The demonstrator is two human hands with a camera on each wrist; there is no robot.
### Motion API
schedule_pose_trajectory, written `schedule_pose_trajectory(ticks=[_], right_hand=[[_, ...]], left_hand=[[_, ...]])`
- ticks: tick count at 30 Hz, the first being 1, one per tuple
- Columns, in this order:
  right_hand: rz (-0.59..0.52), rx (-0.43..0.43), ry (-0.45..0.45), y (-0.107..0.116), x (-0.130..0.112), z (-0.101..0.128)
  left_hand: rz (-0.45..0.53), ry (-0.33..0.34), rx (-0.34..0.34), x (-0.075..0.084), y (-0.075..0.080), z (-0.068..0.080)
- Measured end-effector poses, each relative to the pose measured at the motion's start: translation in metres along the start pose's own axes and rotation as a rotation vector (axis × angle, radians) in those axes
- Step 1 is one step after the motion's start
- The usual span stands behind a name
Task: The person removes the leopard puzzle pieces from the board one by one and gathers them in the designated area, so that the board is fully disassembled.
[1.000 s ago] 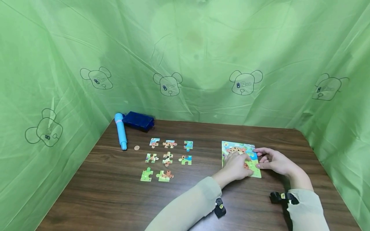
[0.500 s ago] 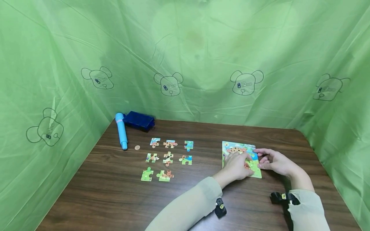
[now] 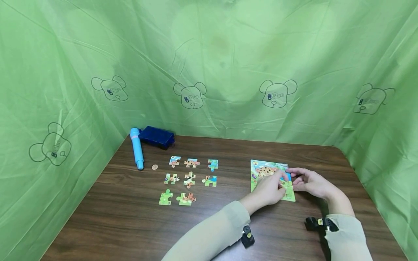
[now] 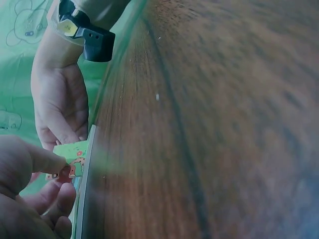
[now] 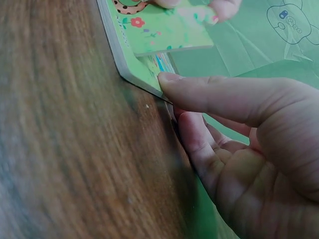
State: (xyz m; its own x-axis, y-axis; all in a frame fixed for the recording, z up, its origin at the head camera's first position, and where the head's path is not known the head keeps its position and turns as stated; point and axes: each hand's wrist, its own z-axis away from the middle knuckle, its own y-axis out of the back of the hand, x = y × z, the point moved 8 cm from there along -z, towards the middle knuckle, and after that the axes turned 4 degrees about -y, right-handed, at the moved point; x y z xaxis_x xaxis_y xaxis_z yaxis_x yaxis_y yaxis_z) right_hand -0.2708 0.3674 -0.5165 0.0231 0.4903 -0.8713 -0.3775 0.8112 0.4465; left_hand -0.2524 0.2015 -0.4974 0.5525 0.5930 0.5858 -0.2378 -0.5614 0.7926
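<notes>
My left hand (image 3: 268,189) is over the puzzle board (image 3: 255,181), which shows a spotted animal against blue sky and green grass. Between thumb and fingertips it pinches a green puzzle piece (image 5: 167,39) with a red flower and part of an orange figure. In the right wrist view this piece tilts up from the board, baring a gap under its edge. My right hand (image 3: 310,182) grips the board's right edge, thumb on the rim and the other fingers curled beside it. The left wrist view shows both hands meeting at the board, partly covering it.
Several loose puzzle pieces (image 3: 189,178) lie in rows left of the board. A small round coin-like disc (image 3: 155,167) sits near a light blue microphone-shaped stick (image 3: 136,148) and a dark blue box (image 3: 156,136). Green curtains (image 3: 225,72) enclose the wooden table (image 3: 130,224).
The left hand's fingers have drawn together and lifted slightly, raising the puzzle piece's edge and uncovering more of the printed animal. The right hand has hardly moved.
</notes>
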Motion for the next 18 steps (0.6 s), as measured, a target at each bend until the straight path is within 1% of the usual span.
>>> schedule_pose_trajectory(ticks=[5,7,9,13,15,18], right_hand=[[0.004,-0.007,0.020,-0.001,0.001,0.000],[0.016,-0.007,0.024,-0.001,0.000,0.000],[0.021,0.004,0.016,0.000,0.000,0.000],[0.021,0.018,-0.016,0.000,0.000,0.000],[0.021,0.025,-0.034,0.000,0.001,0.000],[0.019,0.030,-0.045,0.000,0.001,0.000]], left_hand=[[-0.020,-0.094,-0.013,0.011,0.007,0.003],[0.008,-0.134,-0.019,0.013,0.012,0.005],[0.057,-0.153,-0.037,0.013,0.019,0.008],[0.126,-0.159,-0.068,0.007,0.039,0.015],[0.137,-0.151,-0.071,0.002,0.052,0.022],[0.160,-0.138,-0.059,-0.010,0.074,0.036]])
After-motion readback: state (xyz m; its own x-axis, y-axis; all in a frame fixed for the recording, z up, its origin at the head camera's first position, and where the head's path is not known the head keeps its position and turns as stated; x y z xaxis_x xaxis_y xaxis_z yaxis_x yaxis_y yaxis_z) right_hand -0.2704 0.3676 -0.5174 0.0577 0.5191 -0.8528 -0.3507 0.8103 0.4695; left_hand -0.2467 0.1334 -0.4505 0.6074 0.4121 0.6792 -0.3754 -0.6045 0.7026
